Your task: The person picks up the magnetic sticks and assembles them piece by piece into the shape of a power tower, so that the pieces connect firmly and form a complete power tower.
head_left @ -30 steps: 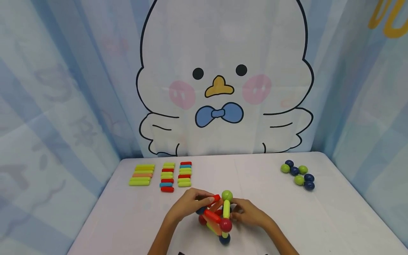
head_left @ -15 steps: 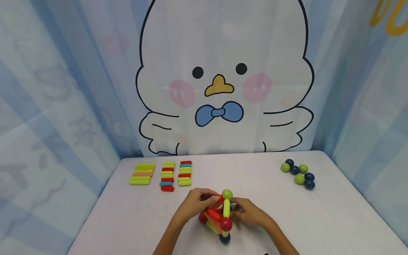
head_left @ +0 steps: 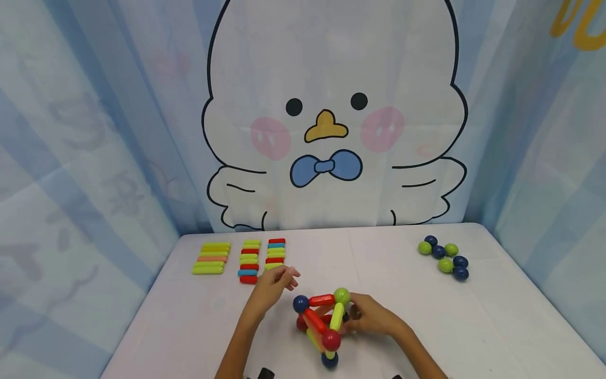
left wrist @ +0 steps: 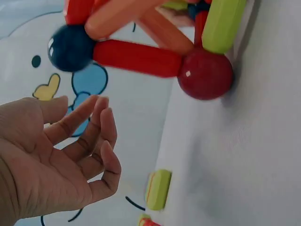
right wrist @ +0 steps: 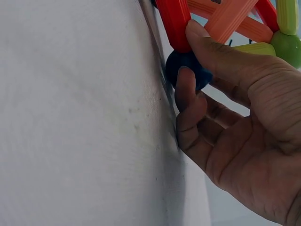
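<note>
A frame of coloured rods and balls stands on the table in the head view. At its upper side a red rod (head_left: 322, 300) joins a dark blue ball (head_left: 301, 303) to a green ball (head_left: 342, 296). My right hand (head_left: 376, 316) holds the frame's right side; in the right wrist view its thumb and curled fingers pinch a lower dark blue ball (right wrist: 176, 70) beside a red rod (right wrist: 173, 23). Off to the frame's left, my left hand (left wrist: 61, 165) holds nothing, its fingers loosely bent and apart from the nearest dark blue ball (left wrist: 70, 48).
Left of the frame lie yellow, green and orange rods (head_left: 208, 258) in one column. Two columns of short rods (head_left: 249, 259) sit beside them, one partly behind my left hand. Several loose green and blue balls (head_left: 445, 265) rest at the table's back right.
My left hand has let go of the red rod and drawn back to the left, uncovering the upper blue ball. The frame has tilted slightly; my right hand stays on it.
</note>
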A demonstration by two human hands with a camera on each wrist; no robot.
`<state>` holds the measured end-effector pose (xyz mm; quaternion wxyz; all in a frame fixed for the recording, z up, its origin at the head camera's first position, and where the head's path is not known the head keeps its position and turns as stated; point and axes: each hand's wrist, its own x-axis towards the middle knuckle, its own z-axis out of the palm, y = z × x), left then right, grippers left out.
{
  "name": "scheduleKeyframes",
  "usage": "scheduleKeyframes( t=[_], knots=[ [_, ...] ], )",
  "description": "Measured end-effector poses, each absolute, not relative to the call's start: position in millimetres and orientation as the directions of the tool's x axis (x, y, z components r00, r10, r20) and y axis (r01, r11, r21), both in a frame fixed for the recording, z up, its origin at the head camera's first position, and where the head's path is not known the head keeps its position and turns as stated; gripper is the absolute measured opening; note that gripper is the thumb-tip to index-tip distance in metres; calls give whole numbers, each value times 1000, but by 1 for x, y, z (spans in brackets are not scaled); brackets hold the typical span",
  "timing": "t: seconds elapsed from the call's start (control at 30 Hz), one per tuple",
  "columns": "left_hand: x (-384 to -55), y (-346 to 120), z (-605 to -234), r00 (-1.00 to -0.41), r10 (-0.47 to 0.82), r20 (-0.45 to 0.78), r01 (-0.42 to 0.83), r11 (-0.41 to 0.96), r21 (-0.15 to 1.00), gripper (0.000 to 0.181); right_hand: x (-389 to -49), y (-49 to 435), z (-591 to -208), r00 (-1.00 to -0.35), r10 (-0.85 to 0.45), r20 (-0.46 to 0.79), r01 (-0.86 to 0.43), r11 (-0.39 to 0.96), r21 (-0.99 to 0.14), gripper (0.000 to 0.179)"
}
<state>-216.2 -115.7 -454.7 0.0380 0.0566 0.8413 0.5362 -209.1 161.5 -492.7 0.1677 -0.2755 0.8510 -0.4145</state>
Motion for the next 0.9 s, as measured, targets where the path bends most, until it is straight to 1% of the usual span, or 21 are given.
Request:
scheduleKeyframes(
  t=[0.13, 0.23, 0.3, 0.43, 0.53, 0.73, 0.83, 0.9],
  knots=[
    [-226, -135, -467, -999, -28, -39, -48, 533, 845, 25, -209, 161, -492, -776, -630, -44, -353, 490, -797, 52],
    [-231, -150, -475, -991, -135, -12, -96, 638, 764, 19, -210, 160, -492, -774, -632, -44, -359, 495, -792, 49],
    [-234, -160, -480, -982, -191, 1, -133, 687, 714, 20, -210, 160, -492, -777, -628, -50, -354, 501, -790, 47],
    [-234, -173, -488, -965, -262, -21, -214, 733, 645, 33, -209, 161, -491, -795, -603, -71, -327, 524, -786, 44],
    [-233, -180, -493, -960, -277, -44, -245, 754, 609, 38, -209, 163, -491, -815, -574, -79, -304, 540, -785, 49],
    [-233, -180, -494, -961, -274, -50, -255, 793, 553, 25, -209, 167, -492, -879, -470, -85, -233, 577, -783, 57],
    [-234, -179, -494, -963, -261, -66, -253, 798, 547, 24, -210, 169, -493, -903, -423, -71, -221, 600, -769, 55],
    [-235, -178, -495, -968, -240, -74, -239, 789, 567, 24, -211, 170, -494, -912, -405, -58, -220, 605, -766, 55]
  ],
)
